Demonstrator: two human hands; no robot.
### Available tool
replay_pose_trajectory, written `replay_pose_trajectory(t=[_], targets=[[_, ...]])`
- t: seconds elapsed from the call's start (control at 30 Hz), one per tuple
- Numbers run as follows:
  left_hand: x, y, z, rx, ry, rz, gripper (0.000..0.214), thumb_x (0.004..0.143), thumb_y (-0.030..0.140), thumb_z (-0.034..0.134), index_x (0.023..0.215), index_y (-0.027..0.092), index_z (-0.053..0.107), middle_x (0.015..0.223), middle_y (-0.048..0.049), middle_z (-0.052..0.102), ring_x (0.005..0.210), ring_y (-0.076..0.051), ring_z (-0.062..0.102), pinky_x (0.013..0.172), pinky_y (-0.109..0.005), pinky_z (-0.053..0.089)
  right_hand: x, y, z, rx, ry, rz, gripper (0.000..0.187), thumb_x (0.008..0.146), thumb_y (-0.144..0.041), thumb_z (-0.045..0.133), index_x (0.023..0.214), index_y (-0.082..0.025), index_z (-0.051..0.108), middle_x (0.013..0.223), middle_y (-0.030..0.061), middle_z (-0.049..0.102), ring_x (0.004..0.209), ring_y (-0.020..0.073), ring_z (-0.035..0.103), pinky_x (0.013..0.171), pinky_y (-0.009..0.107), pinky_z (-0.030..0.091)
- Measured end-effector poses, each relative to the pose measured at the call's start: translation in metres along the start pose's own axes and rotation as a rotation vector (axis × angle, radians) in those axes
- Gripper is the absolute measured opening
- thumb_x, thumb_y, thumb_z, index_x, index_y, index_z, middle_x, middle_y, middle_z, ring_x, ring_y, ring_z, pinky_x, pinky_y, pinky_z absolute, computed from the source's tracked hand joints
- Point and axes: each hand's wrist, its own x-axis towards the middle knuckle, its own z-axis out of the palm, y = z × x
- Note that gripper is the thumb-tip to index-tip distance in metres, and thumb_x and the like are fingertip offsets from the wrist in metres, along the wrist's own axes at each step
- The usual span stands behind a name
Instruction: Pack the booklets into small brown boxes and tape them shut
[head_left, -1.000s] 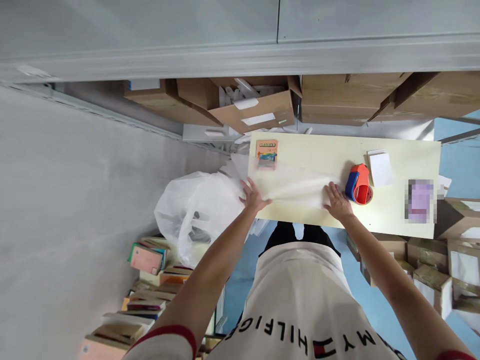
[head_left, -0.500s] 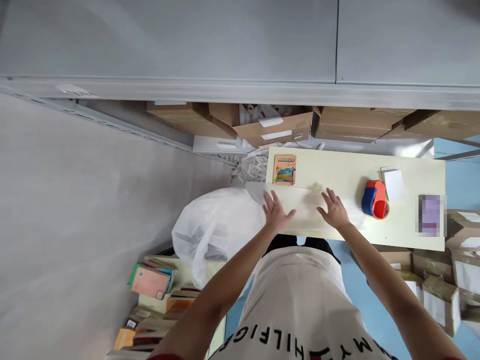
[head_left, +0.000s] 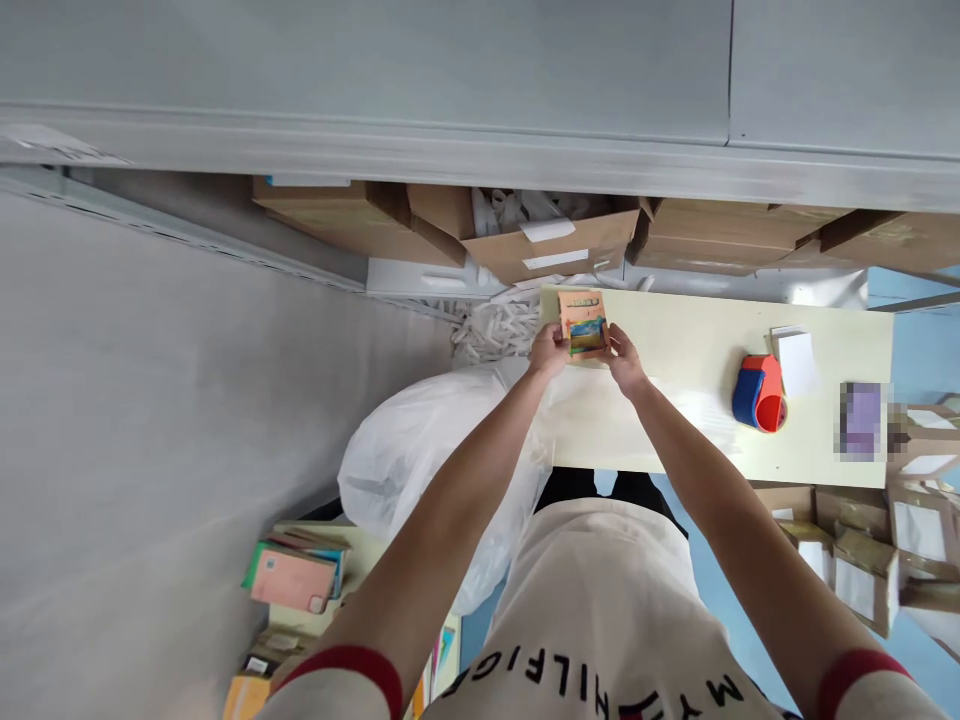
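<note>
A small orange book point(head_left: 583, 322) with a colourful picture on its cover is between my hands, over the back left end of the pale table point(head_left: 675, 330). My left hand point(head_left: 550, 350) grips its left edge. At the lower right edge, my right hand point(head_left: 624, 358) has its fingers closed on the book as well. Just below my left forearm, a large white translucent plastic bag point(head_left: 427, 440) spreads along the table's left end, and part of it overlaps the tabletop.
A red and blue tape dispenser point(head_left: 759, 392) stands on the table's right half beside white cards point(head_left: 796, 362). A blurred purple item point(head_left: 861, 420) lies farther right. Cardboard boxes point(head_left: 555, 250) line the shelf behind. Stacked books point(head_left: 294, 578) sit lower left; cartons point(head_left: 855, 580) lower right.
Both hands have moved from the table's front part up to the orange book and taken hold of it by its sides. The book is slightly turned and shifted right.
</note>
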Motion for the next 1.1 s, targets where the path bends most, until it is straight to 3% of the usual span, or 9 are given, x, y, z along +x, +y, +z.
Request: replay_pose_trajectory(t=[0.13,0.27,0.43,0.63,0.77,0.9,1.0,1.1], targets=[[-0.020,0.019,0.009,-0.151,-0.145,0.139,0.022,0.072,0.013,0.066,0.093,0.017,0.066,0.089,-0.0007,0.067,0.079,-0.014,0.063,0.077,-0.027,0.050,-0.018,-0.012,-0.027,0.007,0.096,-0.087,0.067,0.076,-0.047,0.066,0.135,-0.021,0.046,0.142,0.0131,0.049,0.121,0.0252,0.054,0.097,0.044,0.050],[-0.057,0.020,0.033,-0.152,-0.290,0.197,0.021,0.074,0.018,0.066,0.095,0.017,0.067,0.092,-0.0023,0.067,0.078,-0.014,0.063,0.074,-0.026,0.052,-0.061,-0.006,-0.068,0.054,0.163,-0.081,0.056,0.082,-0.054,0.057,0.129,-0.022,0.054,0.122,0.0099,0.063,0.101,0.0216,0.064,0.088,0.041,0.055],[-0.119,-0.018,0.088,-0.031,-0.242,0.126,0.043,0.067,0.016,0.072,0.109,0.018,0.065,0.090,-0.0034,0.066,0.069,-0.013,0.063,0.066,-0.027,0.054,-0.129,0.032,-0.125,0.045,0.268,0.061,0.050,0.075,-0.055,0.062,0.108,-0.018,0.065,0.092,0.0048,0.068,0.072,0.0177,0.065,0.071,0.039,0.059],[-0.173,-0.067,0.148,0.266,-0.280,0.111,0.049,0.070,0.011,0.070,0.117,0.019,0.063,0.094,-0.0068,0.067,0.087,-0.021,0.067,0.084,-0.039,0.055,-0.170,0.079,-0.183,-0.192,0.330,0.159,0.043,0.075,-0.044,0.057,0.107,-0.015,0.064,0.076,0.0041,0.071,0.072,0.0203,0.068,0.072,0.037,0.057],[-0.182,-0.075,0.170,0.387,-0.257,0.121,0.054,0.070,0.013,0.070,0.123,0.016,0.061,0.105,-0.0114,0.065,0.097,-0.025,0.065,0.095,-0.043,0.050,-0.166,0.094,-0.201,-0.334,0.328,0.184,0.030,0.079,-0.032,0.053,0.105,-0.020,0.060,0.080,0.0040,0.072,0.072,0.0190,0.069,0.068,0.033,0.057],[-0.191,-0.071,0.179,0.721,-0.275,0.328,0.063,0.076,0.017,0.066,0.137,0.019,0.049,0.123,-0.0140,0.058,0.121,-0.030,0.052,0.105,-0.046,0.041,-0.162,0.102,-0.207,-0.373,0.309,0.153,0.025,0.078,-0.027,0.054,0.102,-0.020,0.059,0.093,0.0060,0.071,0.084,0.0201,0.068,0.080,0.038,0.056],[-0.203,-0.066,0.180,0.976,-0.350,0.459,0.063,0.081,0.018,0.061,0.141,0.019,0.042,0.135,-0.0156,0.048,0.127,-0.031,0.045,0.104,-0.047,0.041,-0.173,0.107,-0.211,-0.457,0.379,0.107,0.038,0.073,-0.027,0.060,0.110,-0.017,0.059,0.118,0.0153,0.061,0.112,0.0284,0.058,0.099,0.049,0.045],[-0.211,-0.060,0.179,1.113,-0.409,0.462,0.063,0.082,0.018,0.058,0.142,0.016,0.039,0.141,-0.0175,0.041,0.125,-0.032,0.045,0.100,-0.044,0.043,-0.185,0.109,-0.214,-0.519,0.491,0.071,0.060,0.069,-0.028,0.065,0.126,-0.014,0.050,0.134,0.0198,0.048,0.129,0.0337,0.043,0.107,0.053,0.036]])
